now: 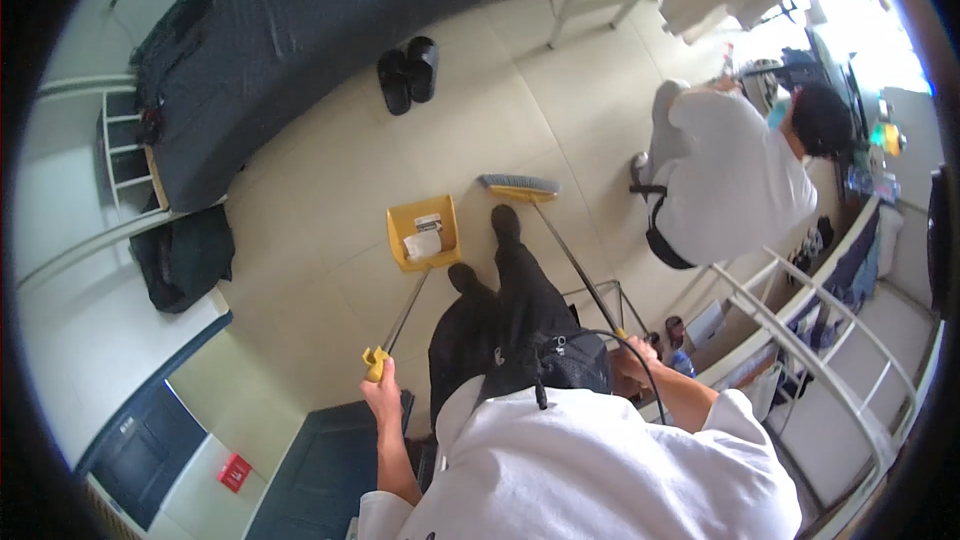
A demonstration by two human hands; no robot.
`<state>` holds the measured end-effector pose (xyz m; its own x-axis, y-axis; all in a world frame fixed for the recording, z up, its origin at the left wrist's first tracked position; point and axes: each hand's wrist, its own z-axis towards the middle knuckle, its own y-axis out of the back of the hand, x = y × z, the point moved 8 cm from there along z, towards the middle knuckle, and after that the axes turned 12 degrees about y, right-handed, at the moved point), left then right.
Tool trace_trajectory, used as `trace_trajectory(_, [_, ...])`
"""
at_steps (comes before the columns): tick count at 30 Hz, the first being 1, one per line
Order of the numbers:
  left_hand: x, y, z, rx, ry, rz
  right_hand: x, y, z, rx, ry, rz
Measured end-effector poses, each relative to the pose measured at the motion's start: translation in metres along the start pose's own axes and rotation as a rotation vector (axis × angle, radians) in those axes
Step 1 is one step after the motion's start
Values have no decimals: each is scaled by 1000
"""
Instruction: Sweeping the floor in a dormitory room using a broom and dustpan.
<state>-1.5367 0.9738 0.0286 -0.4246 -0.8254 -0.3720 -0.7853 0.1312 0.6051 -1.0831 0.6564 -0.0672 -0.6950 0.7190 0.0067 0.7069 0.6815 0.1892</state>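
My left hand (pixel 382 390) is closed round the yellow handle end of a long-handled dustpan (pixel 394 236). Its yellow pan rests on the tiled floor and holds a crumpled white piece that looks like paper or tissue. In my right hand (pixel 636 360) is the upper part of a broom's metal stick. The broom head (pixel 521 186), yellow with grey bristles, lies on the floor in front of my right shoe, to the right of the dustpan and apart from it.
Black slippers (pixel 409 75) stand beside a bed with a dark cover (pixel 300 37). At the right another person (pixel 727 165) in a white shirt sits on a chair. Below them are a white metal ladder (pixel 817 345) and a bunk frame. A dark cloth (pixel 187 259) hangs at the left.
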Motion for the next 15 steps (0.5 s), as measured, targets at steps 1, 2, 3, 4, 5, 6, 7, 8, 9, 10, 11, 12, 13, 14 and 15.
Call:
trace_trajectory(1, [-1,1,6,-3,-36,22,-1,13,-16,-149,-68,61])
trace_trajectory(2, [2,2,13,49,-24,-30,0,21,-26,-192,7,107])
trace_trajectory(3, [0,3,17,62,-28,-18,-2,28,-35,-238,77,152])
trace_trajectory(4, [-4,7,24,55,-12,14,-3,29,-43,-306,76,245])
trace_trajectory(5, [-6,14,32,46,5,43,-2,30,-51,-373,77,336])
trace_trajectory(6, [-4,22,44,52,-2,35,-3,20,-53,-294,31,538])
trace_trajectory(7, [-4,26,51,61,-10,38,3,25,-59,-303,26,546])
trace_trajectory(8, [-7,29,57,86,-61,49,11,29,-65,-297,4,662])
trace_trajectory(9, [-9,34,64,114,-113,63,17,29,-68,-293,-20,781])
trace_trajectory(10, [-2,38,72,139,-94,121,22,33,-60,-306,11,783])
trace_trajectory(11, [5,41,78,145,-100,117,26,35,-52,-297,-18,798])
trace_trajectory(12, [-1,44,81,126,-221,177,30,36,-30,-317,-6,696])
trace_trajectory(13, [-9,47,84,110,-346,238,33,32,3,-259,-31,644])
trace_trajectory(14, [-8,52,91,106,-351,237,56,42,23,-182,-7,619])
trace_trajectory(15, [-11,53,93,133,-392,275,83,44,41,-239,91,749])
